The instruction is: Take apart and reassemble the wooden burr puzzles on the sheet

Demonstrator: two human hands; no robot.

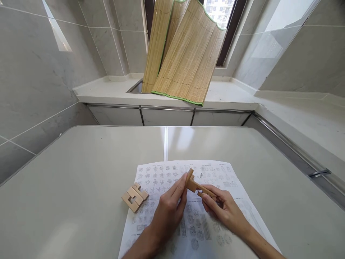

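Note:
My left hand (169,208) is closed on a notched wooden puzzle piece (190,177), which stands up tilted between thumb and fingers. My right hand (225,208) pinches a second notched wooden bar (198,186). The two pieces meet or cross between my hands; I cannot tell whether they interlock. Under both hands lies a printed instruction sheet (185,167) with rows of small puzzle drawings. Left of my left hand, several more notched wooden pieces (135,197) lie side by side, partly over the sheet's left edge.
The pale table (81,172) has a seam (165,144) down its far half. Beyond it runs a white ledge (107,90) with a folded bamboo mat (185,61) leaning at the window. Tiled walls stand on both sides, and a metal rail (285,140) runs along the right.

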